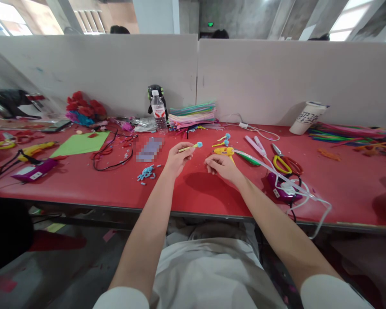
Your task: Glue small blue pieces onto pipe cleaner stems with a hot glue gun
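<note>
My left hand [177, 158] is closed in a pinch on a thin yellow-green stem topped by a small blue flower head [199, 144], held above the red table. My right hand [221, 166] is a short way to its right, fingers curled together; whatever they may hold is too small or hidden to name. Just behind the right hand is a yellow glue gun [224, 151], partly covered by it. Two similar blue-tipped stems [225, 139] lie beyond the glue gun. Small light-blue pieces [146, 172] are scattered in a pile left of my left forearm.
Scissors [283, 164], a pink flat-iron-like tool [256, 146] and a purple box with cords [281, 189] lie on the right. Behind stand a water bottle [159, 112], bundled pipe cleaners [193, 116] and a tilted cup [307, 118]. Another yellow glue gun [35, 150] lies left.
</note>
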`<act>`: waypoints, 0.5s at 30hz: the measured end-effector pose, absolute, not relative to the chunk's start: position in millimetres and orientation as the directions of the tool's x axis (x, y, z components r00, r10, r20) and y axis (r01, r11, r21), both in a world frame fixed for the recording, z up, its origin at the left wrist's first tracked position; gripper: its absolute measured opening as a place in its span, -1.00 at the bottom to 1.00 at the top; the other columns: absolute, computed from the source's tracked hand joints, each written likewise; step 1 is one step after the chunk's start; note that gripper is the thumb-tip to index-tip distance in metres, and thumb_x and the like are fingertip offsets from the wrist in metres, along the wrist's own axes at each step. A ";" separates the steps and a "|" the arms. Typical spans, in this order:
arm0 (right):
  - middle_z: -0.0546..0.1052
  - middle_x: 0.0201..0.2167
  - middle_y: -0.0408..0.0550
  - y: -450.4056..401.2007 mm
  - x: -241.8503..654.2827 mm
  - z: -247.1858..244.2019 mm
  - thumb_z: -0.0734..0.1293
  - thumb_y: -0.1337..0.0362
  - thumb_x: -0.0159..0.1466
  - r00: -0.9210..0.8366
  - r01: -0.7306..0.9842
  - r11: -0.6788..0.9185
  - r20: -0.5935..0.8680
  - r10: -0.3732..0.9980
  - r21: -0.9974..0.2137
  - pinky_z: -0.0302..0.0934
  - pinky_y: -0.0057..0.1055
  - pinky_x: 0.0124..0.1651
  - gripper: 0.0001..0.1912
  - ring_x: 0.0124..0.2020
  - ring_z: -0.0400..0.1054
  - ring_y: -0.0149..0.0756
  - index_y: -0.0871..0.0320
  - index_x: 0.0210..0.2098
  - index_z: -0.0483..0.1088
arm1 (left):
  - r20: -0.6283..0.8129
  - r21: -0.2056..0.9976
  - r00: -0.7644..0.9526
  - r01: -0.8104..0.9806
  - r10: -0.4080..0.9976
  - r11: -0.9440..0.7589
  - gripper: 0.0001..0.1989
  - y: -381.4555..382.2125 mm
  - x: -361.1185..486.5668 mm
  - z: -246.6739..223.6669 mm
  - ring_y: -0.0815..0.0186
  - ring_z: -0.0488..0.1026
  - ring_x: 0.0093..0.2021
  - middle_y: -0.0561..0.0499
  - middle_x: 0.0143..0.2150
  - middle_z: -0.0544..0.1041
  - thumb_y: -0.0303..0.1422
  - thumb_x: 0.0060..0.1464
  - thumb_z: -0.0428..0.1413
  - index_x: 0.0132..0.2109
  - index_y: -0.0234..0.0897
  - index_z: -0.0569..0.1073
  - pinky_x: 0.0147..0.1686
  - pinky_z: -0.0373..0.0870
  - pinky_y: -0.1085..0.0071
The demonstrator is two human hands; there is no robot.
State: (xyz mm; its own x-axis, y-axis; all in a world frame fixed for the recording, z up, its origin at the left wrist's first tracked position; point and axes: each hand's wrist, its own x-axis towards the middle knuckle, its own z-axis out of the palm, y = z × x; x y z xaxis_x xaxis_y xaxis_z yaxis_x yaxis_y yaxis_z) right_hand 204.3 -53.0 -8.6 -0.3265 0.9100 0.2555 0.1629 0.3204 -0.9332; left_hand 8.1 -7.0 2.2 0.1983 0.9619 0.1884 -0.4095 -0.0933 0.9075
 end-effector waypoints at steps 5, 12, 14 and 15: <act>0.49 -0.49 -0.09 -54.7 204.3 -7.9 0.31 0.00 0.24 -0.339 0.153 0.357 0.290 0.895 -0.922 0.27 -0.43 -0.37 -0.67 -0.51 0.33 -0.42 0.17 -0.35 0.42 | 0.196 0.905 0.202 -0.414 0.959 -0.098 -0.74 -7.1 7.8 2.0 0.55 0.32 -0.51 0.10 -0.46 0.44 -0.34 -0.20 0.34 -0.31 -0.28 0.50 -0.48 0.25 0.58; 0.51 -0.44 -0.08 -53.0 205.1 -11.5 0.34 0.04 0.21 -0.325 0.111 0.319 0.269 0.906 -0.941 0.30 -0.40 -0.35 -0.67 -0.48 0.36 -0.39 0.16 -0.18 0.43 | 0.196 0.913 0.201 -0.394 0.960 -0.104 -0.74 -7.5 8.0 2.4 0.53 0.32 -0.51 0.10 -0.46 0.44 -0.33 -0.19 0.34 -0.30 -0.27 0.50 -0.47 0.26 0.55; 0.49 -0.46 -0.10 -52.8 205.1 -11.7 0.33 0.07 0.22 -0.328 0.109 0.314 0.264 0.907 -0.943 0.29 -0.40 -0.35 -0.70 -0.48 0.35 -0.40 0.16 -0.19 0.43 | 0.206 0.909 0.208 -0.403 0.956 -0.108 -0.74 -7.2 8.2 2.2 0.53 0.32 -0.50 0.10 -0.47 0.43 -0.33 -0.19 0.34 -0.30 -0.28 0.51 -0.47 0.26 0.55; 0.48 -0.47 -0.11 -52.8 204.9 -11.4 0.32 0.10 0.22 -0.328 0.107 0.307 0.258 0.909 -0.946 0.28 -0.40 -0.35 -0.73 -0.49 0.34 -0.40 0.16 -0.21 0.42 | 0.209 0.906 0.210 -0.408 0.955 -0.109 -0.74 -7.0 8.3 2.2 0.53 0.33 -0.50 0.09 -0.47 0.43 -0.34 -0.18 0.34 -0.30 -0.29 0.50 -0.47 0.25 0.56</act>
State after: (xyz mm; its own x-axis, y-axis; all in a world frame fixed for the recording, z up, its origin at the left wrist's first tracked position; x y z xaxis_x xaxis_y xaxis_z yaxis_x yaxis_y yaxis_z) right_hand 204.9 -52.8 -11.4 -0.3285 0.9086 0.2579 0.1066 0.3070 -0.9457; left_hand 8.3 -7.0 2.2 0.2100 0.9550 0.2093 -0.4085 -0.1088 0.9063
